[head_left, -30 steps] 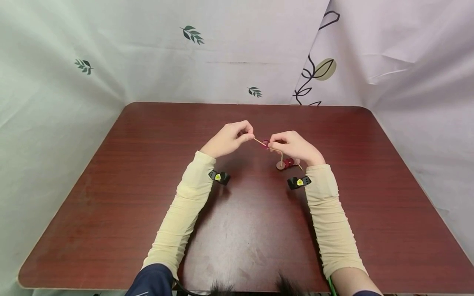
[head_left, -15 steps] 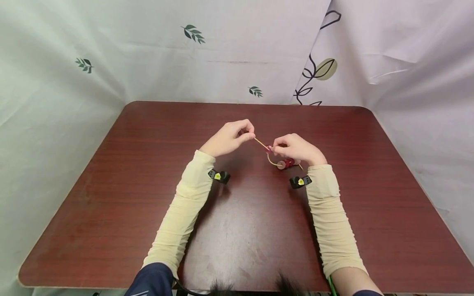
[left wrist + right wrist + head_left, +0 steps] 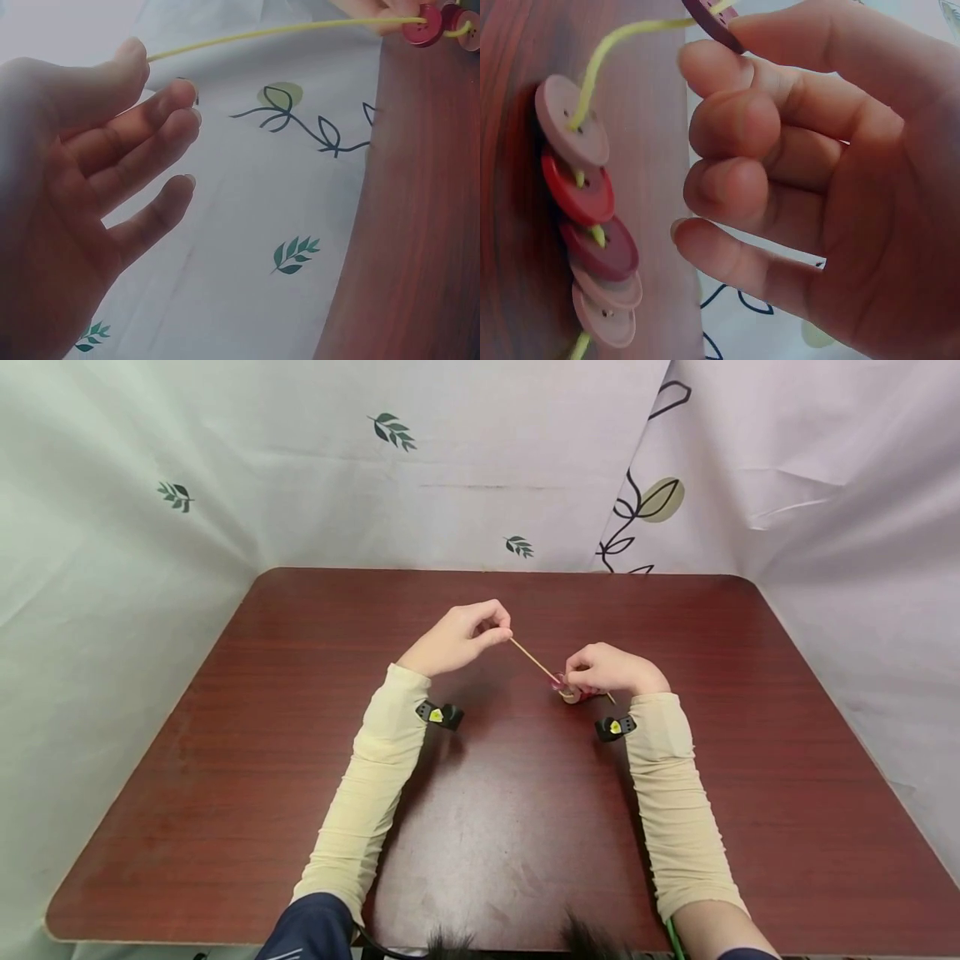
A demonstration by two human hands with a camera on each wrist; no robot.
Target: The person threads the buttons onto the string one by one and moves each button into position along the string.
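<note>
My left hand (image 3: 457, 637) pinches a yellow string (image 3: 285, 29) between thumb and forefinger, its other fingers loosely bent. The string runs taut down to the right, through a dark red button (image 3: 714, 24) that my right hand (image 3: 617, 668) pinches by its edge. Beyond this button the string curves to a row of threaded buttons lying on the table: a pale pink button (image 3: 573, 120), a red button (image 3: 579, 186), a dark red one and more pale ones (image 3: 604, 321). In the head view, the right hand partly hides that row. A string tail (image 3: 579, 346) sticks out past its far end.
The brown wooden table (image 3: 285, 760) has rounded corners. White cloth (image 3: 315, 493) with leaf prints hangs behind it and at both sides. Small black cameras (image 3: 442, 716) sit on both wrists over pale yellow sleeves (image 3: 360, 785).
My right hand has moved right and toward me, sliding the dark red button along the string to the row. The stretch between the hands is longer; the left hand has shifted slightly left.
</note>
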